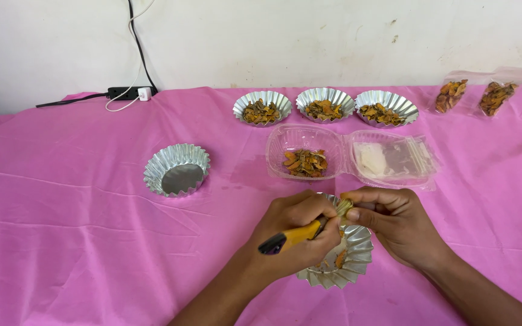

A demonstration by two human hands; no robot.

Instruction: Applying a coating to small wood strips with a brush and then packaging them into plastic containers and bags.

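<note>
L hand (297, 232) is gripping a yellow-handled tool (291, 237), fingers clamped round it, at lower centre of frame. R hand (397, 220) is pinching a small pale piece (344, 207) w/ fingers together, tool tip touching it. Both are hovering over a foil cup (345, 262) w/ orange bits inside, sitting on the pink-clothed bench (61, 241). Just above: clear clamshell box (303, 148) w/ orange pieces. Empty foil cup (177, 170) at centre left.
</note>
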